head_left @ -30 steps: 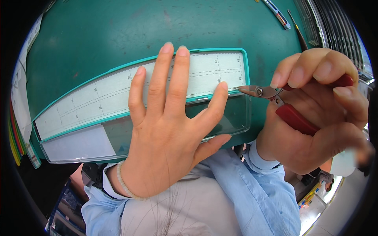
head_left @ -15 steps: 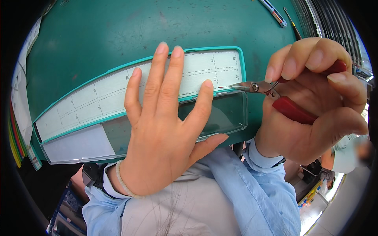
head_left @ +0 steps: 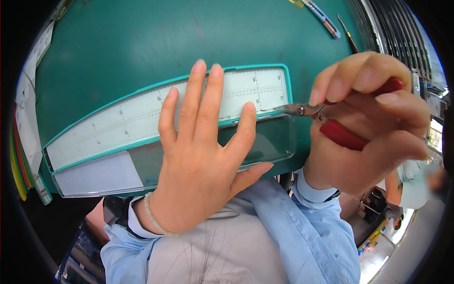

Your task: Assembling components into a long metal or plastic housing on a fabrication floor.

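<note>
My left hand (head_left: pixel 196 142) lies flat with fingers spread over a white strip (head_left: pixel 239 90) printed with dashed lines. The strip sits in the teal-rimmed half of a long, curved hinged case (head_left: pixel 287 87). My index fingertip presses near the strip's lower edge, toward its right end. In my right hand (head_left: pixel 373 111) are small pliers (head_left: pixel 292 109) with red handles. Their pointed tip is at that lower edge, just right of my left index fingertip. A thin reddish sliver seems to show at the tip, too small to name.
The case's clear half (head_left: pixel 267 139) lies nearest me, with a white paper (head_left: pixel 99 175) at its left. On the green table (head_left: pixel 165 33), a utility knife (head_left: pixel 324 20) and a thin tool with a dark handle (head_left: pixel 349 35) lie at far right. Coloured strips (head_left: pixel 21 165) hang at left.
My right hand and the pliers have shifted slightly left, with the tip still at the strip's lower edge. The case appears a little lower in view; my left hand stays flat on it.
</note>
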### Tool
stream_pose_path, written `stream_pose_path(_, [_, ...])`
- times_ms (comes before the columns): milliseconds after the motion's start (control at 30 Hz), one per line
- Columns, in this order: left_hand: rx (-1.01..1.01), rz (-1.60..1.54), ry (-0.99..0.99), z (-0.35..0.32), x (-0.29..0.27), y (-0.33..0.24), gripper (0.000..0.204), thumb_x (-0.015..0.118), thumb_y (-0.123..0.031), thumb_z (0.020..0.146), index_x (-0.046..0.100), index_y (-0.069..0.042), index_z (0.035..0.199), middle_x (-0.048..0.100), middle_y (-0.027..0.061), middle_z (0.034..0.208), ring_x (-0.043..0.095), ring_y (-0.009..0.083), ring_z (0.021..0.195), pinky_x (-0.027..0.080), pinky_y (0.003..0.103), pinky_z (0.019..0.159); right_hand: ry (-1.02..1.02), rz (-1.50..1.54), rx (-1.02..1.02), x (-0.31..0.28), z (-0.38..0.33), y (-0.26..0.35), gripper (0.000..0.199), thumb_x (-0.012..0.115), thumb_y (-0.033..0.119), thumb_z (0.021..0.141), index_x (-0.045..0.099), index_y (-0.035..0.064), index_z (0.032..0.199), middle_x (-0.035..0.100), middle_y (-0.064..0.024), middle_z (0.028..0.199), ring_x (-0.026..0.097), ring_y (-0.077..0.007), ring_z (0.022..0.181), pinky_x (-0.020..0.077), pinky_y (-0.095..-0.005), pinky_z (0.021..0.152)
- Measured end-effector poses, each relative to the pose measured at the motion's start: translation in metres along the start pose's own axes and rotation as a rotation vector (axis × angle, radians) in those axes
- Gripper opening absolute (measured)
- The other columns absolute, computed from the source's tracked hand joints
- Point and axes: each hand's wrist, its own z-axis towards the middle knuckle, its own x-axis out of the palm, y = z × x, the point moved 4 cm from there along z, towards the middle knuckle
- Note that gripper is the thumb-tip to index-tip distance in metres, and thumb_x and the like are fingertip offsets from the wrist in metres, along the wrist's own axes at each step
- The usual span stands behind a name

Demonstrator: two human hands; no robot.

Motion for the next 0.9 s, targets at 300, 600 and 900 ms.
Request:
stream_pose_path(300, [0.05,0.016,-0.069,-0.008,-0.004,-0.011,0.072,0.071,-0.047,0.077,0.05,0.001,0.127,0.029,0.0351,0.143,0.024,0.0486,0.137,0.016,0.06,0.108,-0.312,0.009,-0.026,-0.012,0.0,0.007,0.047,0.033,0.047,0.1,0.045,0.0007,0.098,0.053,-0.0171,0.094,0.06,-0.0196,0.067,0.0451,-0.0258,0.054])
stream_pose_path(600, [0.16,0.155,-0.244,-0.025,0.004,-0.026,0.076,0.064,-0.05,0.083,0.043,0.004,0.133,0.038,0.0366,0.134,0.032,0.0479,0.132,0.022,0.058,0.106,-0.471,0.033,-0.13,-0.025,-0.008,-0.003,0.031,0.041,0.031,0.102,0.044,0.0025,0.089,0.05,-0.0108,0.089,0.053,-0.0125,0.061,0.0451,-0.0234,0.053])
stream_pose_path(900, [0.207,0.225,-0.34,-0.027,0.001,-0.015,0.075,0.059,-0.054,0.086,0.047,0.007,0.128,0.041,0.0382,0.13,0.036,0.0494,0.128,0.024,0.057,0.105,-0.36,0.079,-0.111,-0.012,0.003,-0.004,0.025,0.048,0.025,0.1,0.044,0.0042,0.088,0.048,-0.0061,0.087,0.05,-0.0093,0.059,0.0437,-0.0218,0.054])
